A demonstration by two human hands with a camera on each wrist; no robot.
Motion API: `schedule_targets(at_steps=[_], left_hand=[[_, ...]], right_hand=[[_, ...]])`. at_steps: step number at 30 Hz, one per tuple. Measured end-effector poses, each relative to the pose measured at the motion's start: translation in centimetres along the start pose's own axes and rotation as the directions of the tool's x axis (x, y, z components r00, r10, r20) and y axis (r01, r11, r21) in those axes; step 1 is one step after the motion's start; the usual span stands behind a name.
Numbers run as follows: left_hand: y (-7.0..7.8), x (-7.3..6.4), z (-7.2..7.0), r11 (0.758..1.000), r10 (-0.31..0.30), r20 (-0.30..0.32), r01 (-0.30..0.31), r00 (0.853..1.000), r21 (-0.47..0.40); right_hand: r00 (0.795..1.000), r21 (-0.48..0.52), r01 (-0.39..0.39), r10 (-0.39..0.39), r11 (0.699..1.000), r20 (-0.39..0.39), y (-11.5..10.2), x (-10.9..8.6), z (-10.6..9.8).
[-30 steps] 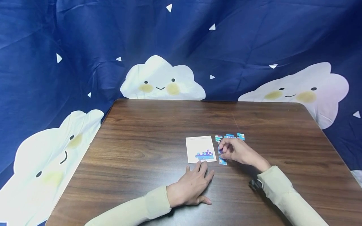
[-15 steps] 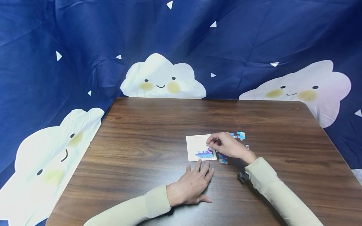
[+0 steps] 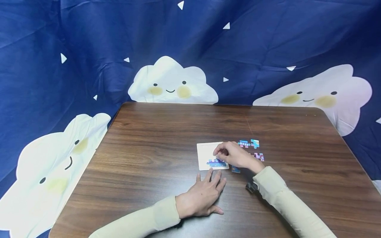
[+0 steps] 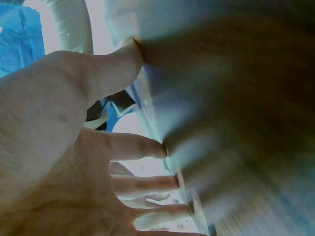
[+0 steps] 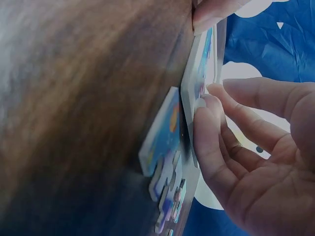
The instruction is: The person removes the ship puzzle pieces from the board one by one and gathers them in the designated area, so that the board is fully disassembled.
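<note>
A white square puzzle tray (image 3: 204, 151) lies on the table, with joined blue and purple jigsaw pieces (image 3: 215, 164) along its lower right. My left hand (image 3: 202, 195) has its fingers spread, the fingertips touching down by the tray's near edge; the left wrist view shows its thumb and fingers (image 4: 140, 146) nearly straight. Over the tray, my right hand (image 3: 236, 155) pinches a small puzzle piece (image 5: 201, 103) between thumb and fingers, just above the joined ones. Most of that piece is hidden by the fingertips. Beside the tray's right edge lies a loose piece (image 3: 235, 169).
More loose jigsaw pieces lie right of the tray, among them a blue one (image 3: 244, 143), a corner one (image 3: 255, 143) and a pink one (image 3: 259, 156). The brown wooden table (image 3: 143, 148) ends at a blue curtain (image 3: 190, 39) with clouds.
My right hand has moved left from the loose pieces to over the tray, carrying a piece, then slightly farther left. My left hand has stayed in place.
</note>
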State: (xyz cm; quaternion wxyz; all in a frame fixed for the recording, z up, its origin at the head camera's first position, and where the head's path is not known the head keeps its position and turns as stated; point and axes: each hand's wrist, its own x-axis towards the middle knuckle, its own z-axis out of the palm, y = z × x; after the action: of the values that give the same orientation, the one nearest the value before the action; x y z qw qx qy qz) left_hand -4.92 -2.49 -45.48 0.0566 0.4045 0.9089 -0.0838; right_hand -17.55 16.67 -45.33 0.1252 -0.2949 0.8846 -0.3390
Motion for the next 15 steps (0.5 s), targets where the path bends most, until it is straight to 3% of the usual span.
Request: schedule_targets(at_steps=[15], left_hand=[[0.07,-0.08,0.00,1.000,0.002,-0.004,-0.002,1.000,0.015]], right_hand=[[0.999,-0.052,0.001,-0.004,0.999,-0.051,-0.16,-0.24,0.89]])
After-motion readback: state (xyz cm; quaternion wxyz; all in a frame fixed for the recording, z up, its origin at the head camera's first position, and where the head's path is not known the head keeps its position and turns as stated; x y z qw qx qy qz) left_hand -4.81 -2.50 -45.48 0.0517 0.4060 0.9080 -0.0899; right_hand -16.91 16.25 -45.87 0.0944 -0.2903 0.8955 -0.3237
